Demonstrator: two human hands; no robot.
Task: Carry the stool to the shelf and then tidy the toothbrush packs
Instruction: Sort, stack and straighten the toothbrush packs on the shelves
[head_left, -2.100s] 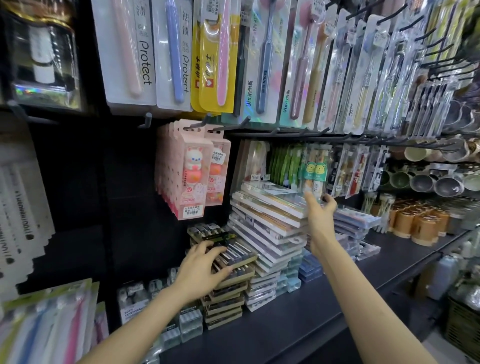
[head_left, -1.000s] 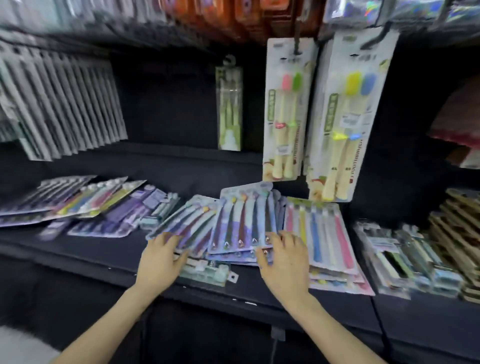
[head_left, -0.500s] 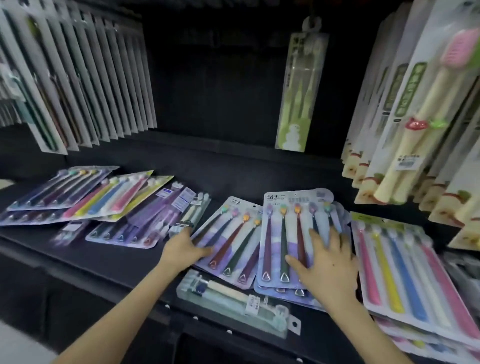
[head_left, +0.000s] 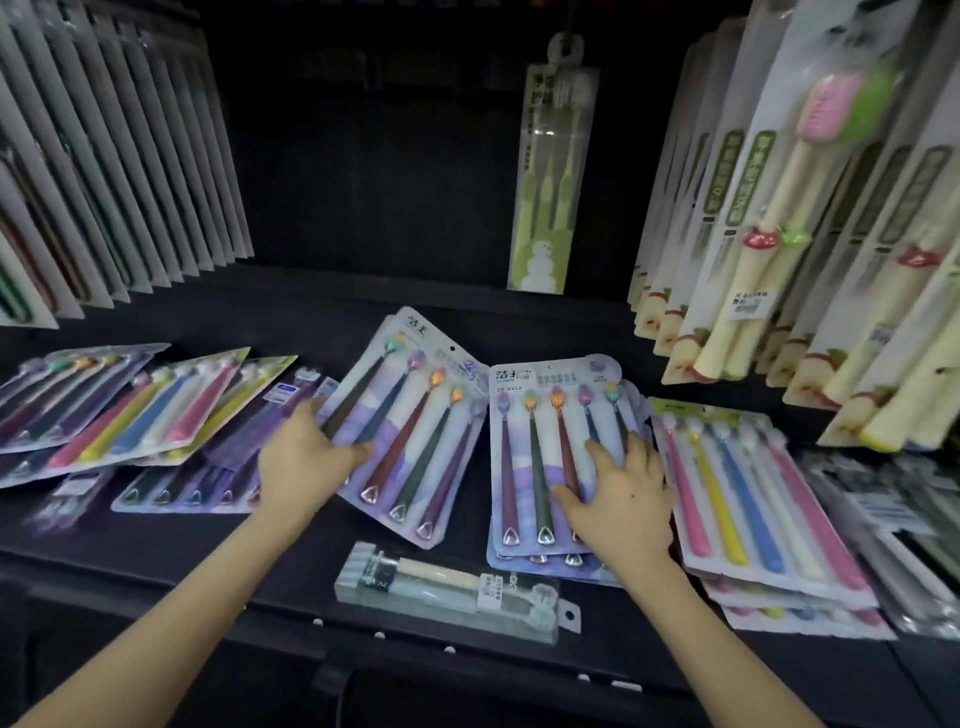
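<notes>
1. Half a second ago the left hand (head_left: 306, 457) only touched the near edge of the loose five-brush pack (head_left: 410, 415). It now grips that pack's left edge, thumb on the printed face and the other fingers curled round the side.
2. The pack has swung. Its top now points to the upper left of the frame, and it looks raised off the shelf (head_left: 156, 551) at the far end, overlapping the purple packs (head_left: 176, 488) to its left.
3. The right hand (head_left: 623, 499) has stayed where it was, fingers straight and spread, pressing flat on the stack of matching packs (head_left: 540, 441) at centre right. It grips nothing.
4. The camera has come closer. The stack of bright-coloured packs (head_left: 753, 493) at right and the clear boxed toothbrush (head_left: 447, 587) at the shelf's front edge lie as before.
5. The stool is not in view. With both hands already on the shelf, the carrying step is probably done.
6. I judge this to be mid-tidy. The loose pack is likely to go onto the pinned stack, so it needs turning square and sliding right. A one-edge grip may let the card flex.
</notes>
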